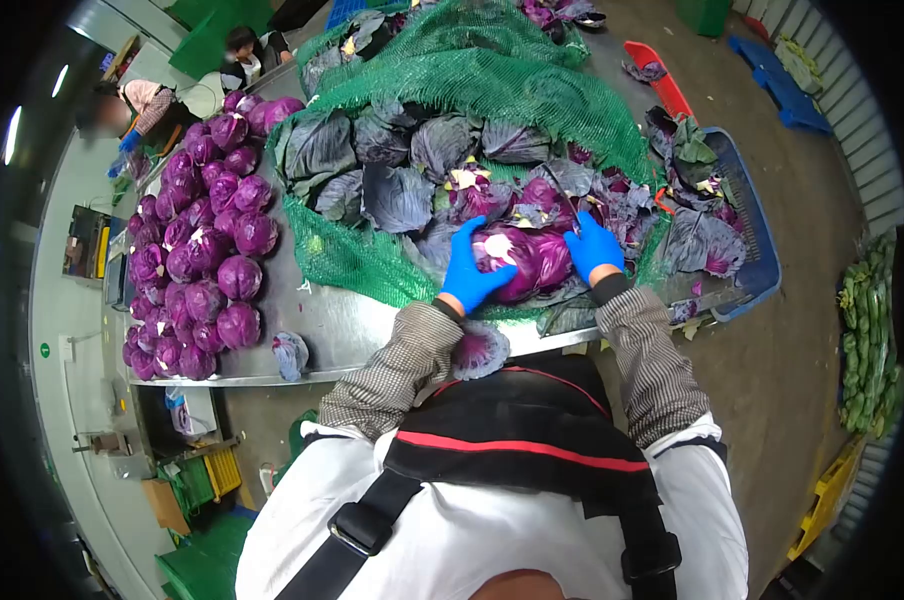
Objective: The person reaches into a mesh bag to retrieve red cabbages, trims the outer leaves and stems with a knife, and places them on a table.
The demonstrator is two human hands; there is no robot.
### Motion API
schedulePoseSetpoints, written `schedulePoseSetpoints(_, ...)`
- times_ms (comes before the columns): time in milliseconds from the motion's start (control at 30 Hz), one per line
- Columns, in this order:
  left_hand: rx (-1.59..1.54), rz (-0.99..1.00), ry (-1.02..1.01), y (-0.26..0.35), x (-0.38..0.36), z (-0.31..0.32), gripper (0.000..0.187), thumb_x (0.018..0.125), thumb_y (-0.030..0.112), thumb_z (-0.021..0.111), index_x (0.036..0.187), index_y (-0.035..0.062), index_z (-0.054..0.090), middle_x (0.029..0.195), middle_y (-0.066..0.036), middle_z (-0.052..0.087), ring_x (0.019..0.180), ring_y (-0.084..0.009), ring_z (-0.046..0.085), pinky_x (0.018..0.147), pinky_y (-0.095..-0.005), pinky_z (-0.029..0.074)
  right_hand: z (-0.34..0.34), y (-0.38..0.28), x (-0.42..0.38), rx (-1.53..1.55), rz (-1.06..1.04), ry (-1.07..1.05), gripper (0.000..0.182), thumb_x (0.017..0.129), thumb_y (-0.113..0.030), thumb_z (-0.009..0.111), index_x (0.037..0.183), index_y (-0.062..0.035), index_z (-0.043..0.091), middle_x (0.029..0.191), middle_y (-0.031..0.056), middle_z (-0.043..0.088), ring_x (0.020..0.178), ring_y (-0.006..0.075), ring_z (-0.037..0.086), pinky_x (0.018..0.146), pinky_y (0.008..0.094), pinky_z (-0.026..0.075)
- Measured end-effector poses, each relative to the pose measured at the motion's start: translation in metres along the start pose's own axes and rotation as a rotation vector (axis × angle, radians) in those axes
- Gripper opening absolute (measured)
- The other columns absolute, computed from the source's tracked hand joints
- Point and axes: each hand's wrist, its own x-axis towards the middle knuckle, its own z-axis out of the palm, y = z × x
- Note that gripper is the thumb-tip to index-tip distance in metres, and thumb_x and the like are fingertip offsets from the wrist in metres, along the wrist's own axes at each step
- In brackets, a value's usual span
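A trimmed red cabbage [504,268] with a pale cut stem lies between my hands at the table's front. My left hand [475,270] wears a blue glove and curls around the cabbage's left side. My right hand [594,247], also blue-gloved, is closed at its right side. A thin dark strip [562,188] runs up and left from my right hand; it looks like a knife blade, but its handle is hidden. Loose outer leaves [397,198] lie around the cabbage. One purple leaf [480,350] rests at the table edge near my left wrist.
Trimmed red cabbages [202,250] are piled on the left of the metal table [347,335]. Untrimmed cabbages [317,145] lie beneath green netting [472,75]. A blue crate [757,220] with leaves stands right, near a red tray [657,80]. Two people [152,108] are at far left.
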Motion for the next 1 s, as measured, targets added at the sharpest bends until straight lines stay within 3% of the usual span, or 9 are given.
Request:
schedulePoseSetpoints(167, -1.157, -0.527, -0.003, 0.014, 0.007, -0.037, 0.064, 0.076, 0.034, 0.06, 0.129, 0.01, 0.036, 0.129, -0.013, 0.04, 0.118, -0.03, 0.042, 0.096, -0.0467, 0.038, -0.055, 0.003, -0.004, 0.095, -0.024, 0.213, 0.046, 0.081, -0.03, 0.059, 0.12, -0.0084, 0.048, 0.089, 0.0188, 0.062, 0.081, 0.0313, 0.062, 0.07, 0.0375, 0.048)
schedulePoseSetpoints(267, -1.486, -0.526, -0.088, 0.033, 0.011, -0.047, 0.065, 0.078, 0.044, 0.053, 0.131, 0.0129, 0.035, 0.133, -0.014, 0.037, 0.121, -0.0341, 0.038, 0.098, -0.0537, 0.034, -0.064, 0.002, 0.01, 0.152, -0.085, 0.303, 0.044, 0.082, -0.029, 0.058, 0.12, -0.0081, 0.047, 0.09, 0.0184, 0.063, 0.08, 0.0313, 0.062, 0.068, 0.0371, 0.047)
schedulePoseSetpoints(367, -1.542, -0.532, -0.109, 0.055, 0.015, -0.046, 0.064, 0.08, 0.049, 0.045, 0.132, 0.0139, 0.034, 0.134, -0.013, 0.037, 0.121, -0.0352, 0.038, 0.098, -0.0556, 0.032, -0.065, -0.006, 0.014, -0.155, -0.027, 0.22, 0.055, 0.081, -0.036, 0.059, 0.125, -0.0083, 0.042, 0.098, 0.0196, 0.061, 0.085, 0.0335, 0.06, 0.069, 0.0369, 0.047)
schedulePoseSetpoints(433, -1.445, -0.383, -0.166, 0.065, 0.014, -0.041, 0.064, 0.081, 0.052, 0.041, 0.132, 0.0136, 0.033, 0.134, -0.014, 0.036, 0.122, -0.0346, 0.038, 0.098, -0.056, 0.032, -0.056, -0.037, -0.011, 0.053, -0.285, 0.337, 0.07, 0.077, -0.049, 0.06, 0.128, -0.0077, 0.035, 0.097, 0.0202, 0.061, 0.088, 0.0347, 0.06, 0.074, 0.0416, 0.046)
schedulePoseSetpoints(500, -1.336, -0.257, -0.214, 0.067, 0.01, -0.039, 0.064, 0.083, 0.054, 0.038, 0.133, 0.0134, 0.033, 0.135, -0.014, 0.035, 0.122, -0.034, 0.037, 0.098, -0.0563, 0.031, -0.068, -0.08, -0.045, 0.499, -0.24, -0.072, 0.073, 0.075, -0.052, 0.061, 0.127, -0.006, 0.037, 0.098, 0.0191, 0.061, 0.09, 0.0275, 0.06, 0.077, 0.0374, 0.046)
schedulePoseSetpoints(567, -1.584, -0.602, -0.321, 0.066, 0.016, -0.037, 0.067, 0.085, 0.058, 0.033, 0.134, 0.0116, 0.031, 0.136, -0.015, 0.034, 0.123, -0.0324, 0.037, 0.099, -0.0549, 0.031, -0.059, -0.093, -0.058, 0.614, -0.315, -0.119, 0.069, 0.076, -0.05, 0.063, 0.125, -0.0066, 0.041, 0.091, 0.0143, 0.062, 0.083, 0.0208, 0.059, 0.074, 0.0342, 0.046)
schedulePoseSetpoints(767, -1.04, -0.533, -0.068, 0.052, 0.005, -0.048, 0.066, 0.084, 0.048, 0.048, 0.132, 0.005, 0.032, 0.134, -0.015, 0.037, 0.121, -0.0291, 0.04, 0.101, -0.0429, 0.034, -0.068, -0.087, -0.056, 0.562, -0.321, -0.209, 0.058, 0.075, -0.043, 0.065, 0.117, -0.0048, 0.051, 0.073, 0.0118, 0.059, 0.065, 0.0195, 0.058, 0.062, 0.0316, 0.046)
schedulePoseSetpoints(867, -0.853, -0.255, -0.084, 0.061, 0.007, -0.046, 0.063, 0.073, 0.036, 0.064, 0.123, 0.0043, 0.042, 0.125, -0.011, 0.045, 0.115, -0.0236, 0.044, 0.1, -0.037, 0.033, -0.076, -0.085, -0.054, 0.399, -0.404, -0.199, 0.053, 0.074, -0.037, 0.065, 0.114, -0.0049, 0.054, 0.071, 0.0132, 0.06, 0.064, 0.0231, 0.06, 0.061, 0.032, 0.048)
schedulePoseSetpoints(1000, -0.61, -0.129, -0.059, 0.065, 0.012, -0.046, 0.074, 0.069, 0.045, 0.067, 0.124, 0.0029, 0.04, 0.125, -0.013, 0.044, 0.116, -0.0249, 0.044, 0.101, -0.0374, 0.034, -0.081, -0.077, -0.048, 0.343, -0.52, -0.114, 0.043, 0.073, -0.028, 0.063, 0.109, -0.0058, 0.056, 0.071, 0.0138, 0.061, 0.064, 0.0248, 0.062, 0.06, 0.0329, 0.049)
